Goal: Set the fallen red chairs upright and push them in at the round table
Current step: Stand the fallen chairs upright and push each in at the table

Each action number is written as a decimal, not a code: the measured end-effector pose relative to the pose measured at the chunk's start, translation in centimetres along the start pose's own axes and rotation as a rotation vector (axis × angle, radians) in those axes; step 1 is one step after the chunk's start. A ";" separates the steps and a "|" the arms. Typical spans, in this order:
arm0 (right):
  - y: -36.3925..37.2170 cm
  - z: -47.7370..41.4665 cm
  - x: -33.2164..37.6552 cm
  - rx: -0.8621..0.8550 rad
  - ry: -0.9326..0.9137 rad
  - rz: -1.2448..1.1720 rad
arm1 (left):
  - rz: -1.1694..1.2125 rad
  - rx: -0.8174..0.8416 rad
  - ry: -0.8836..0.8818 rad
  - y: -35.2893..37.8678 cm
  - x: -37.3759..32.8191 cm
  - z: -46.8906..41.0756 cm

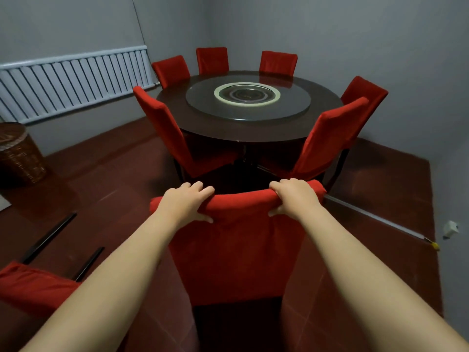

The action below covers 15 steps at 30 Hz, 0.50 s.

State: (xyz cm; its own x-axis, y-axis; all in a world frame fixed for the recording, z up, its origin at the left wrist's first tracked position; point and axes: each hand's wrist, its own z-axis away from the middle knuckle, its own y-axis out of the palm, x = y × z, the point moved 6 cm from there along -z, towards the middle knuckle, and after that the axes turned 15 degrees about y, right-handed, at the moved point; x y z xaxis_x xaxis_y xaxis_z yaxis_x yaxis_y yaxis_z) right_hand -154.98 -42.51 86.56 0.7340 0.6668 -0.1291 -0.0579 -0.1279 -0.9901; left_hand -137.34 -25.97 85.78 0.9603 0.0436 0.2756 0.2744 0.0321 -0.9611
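Red chairs (238, 240), dark table (253, 128)
Floor (106, 174) deep maroon; walls (355, 34) grey; left radiator (73, 82) pale blue-white, ribbed; brown woven basket (17, 153).

Both arms reach forward, left hand (186, 201) and right hand (295, 196) gripping the chair back (241, 240).

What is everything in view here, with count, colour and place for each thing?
red fabric-covered chairs at the table: six, red, upright, ringed round it
held red chair: one, red, nearest, short of the table
fallen red chair: one, red, on the floor, bottom left
round dark wooden table: one, dark brown, far centre
round glass turntable: one, grey, on the table's middle
ribbed wall radiator: one, pale, left wall
woven wicker basket: one, brown, floor, far left
small white box: one, white, floor, right
left hand: one, gripping the held chair's backrest top
right hand: one, gripping the same backrest top
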 end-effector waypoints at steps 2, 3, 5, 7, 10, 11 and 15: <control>-0.7 -3.3 -0.4 -0.070 -0.025 -0.047 | -0.057 -0.015 -0.024 -0.7 2.1 -2.5; -0.9 -4.9 -0.6 -0.095 -0.033 -0.065 | -0.079 -0.018 -0.038 -0.9 3.0 -3.8; -1.2 -8.0 -0.8 -0.126 -0.051 -0.101 | -0.076 -0.031 -0.104 -1.0 5.2 -5.6; -1.5 -10.9 -1.0 -0.147 -0.070 -0.141 | -0.049 -0.052 -0.180 -0.9 7.1 -7.4; -1.9 -14.9 -1.2 -0.148 -0.097 -0.183 | 0.006 -0.032 -0.197 -1.0 9.6 -10.3; -2.0 -16.2 -1.3 -0.148 -0.102 -0.192 | 0.028 -0.026 -0.196 -0.9 10.5 -11.3; -2.3 -21.6 -1.4 -0.121 -0.107 -0.208 | 0.066 -0.033 -0.198 -0.6 14.3 -15.3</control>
State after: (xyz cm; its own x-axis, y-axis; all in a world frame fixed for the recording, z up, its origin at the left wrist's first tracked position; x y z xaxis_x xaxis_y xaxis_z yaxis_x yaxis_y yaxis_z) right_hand -141.25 -58.97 90.15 0.6453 0.7612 0.0649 0.1729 -0.0628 -0.9829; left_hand -122.98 -40.66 90.05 0.9486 0.2397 0.2068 0.2154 -0.0099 -0.9765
